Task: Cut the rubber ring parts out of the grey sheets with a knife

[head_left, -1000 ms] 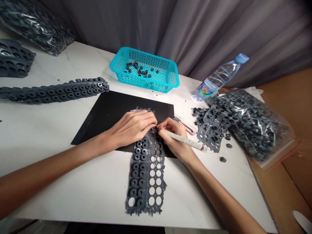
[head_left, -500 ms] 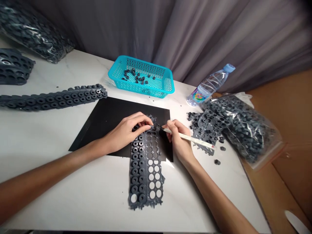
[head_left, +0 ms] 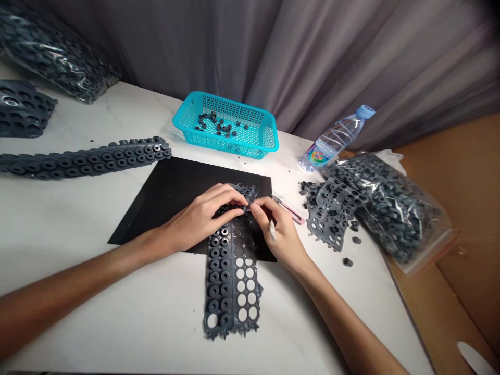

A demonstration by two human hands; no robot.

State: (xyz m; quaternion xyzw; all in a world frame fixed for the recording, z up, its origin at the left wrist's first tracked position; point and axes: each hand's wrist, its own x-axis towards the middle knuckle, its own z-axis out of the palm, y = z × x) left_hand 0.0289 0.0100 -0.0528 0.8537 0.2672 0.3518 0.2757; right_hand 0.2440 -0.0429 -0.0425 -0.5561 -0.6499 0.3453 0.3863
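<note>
Spotter: Where does the rubber sheet (head_left: 219, 276) lie from our fingers?

Worker: Right under them and back toward us. Its long axis runs from our body outward. The near end lies on the white tabletop (head_left: 156, 312), the far end on the black mat (head_left: 175, 187), and our 2 hands meet at that far end.

Spotter: Which hand is nearer that spot?

Worker: Neither, since both touch it. Our left hand (head_left: 203, 219) comes in from the left, its fingers (head_left: 233, 212) curled narrow and clamped on the far edge, which looks bunched up. Our right hand (head_left: 283, 234) comes in from the right, with thumb and forefinger pinched close, just beside the left fingertips.

Spotter: And the thin tool (head_left: 272, 230)?

Worker: We hold it in the right hand, behind the pinch. We see it nearly end-on, so we cannot tell where its tip points.

Spotter: How is the sheet filled?

Worker: The 2 left columns hold rings, and the columns on the right are open holes. So the filled side lies toward our left hand and the holed side toward our right.

Spotter: What is close by?

Worker: A pink cutter (head_left: 291, 212) lies just beyond the right hand. The teal basket (head_left: 224, 147) of loose rings sits past the mat, well apart.
</note>
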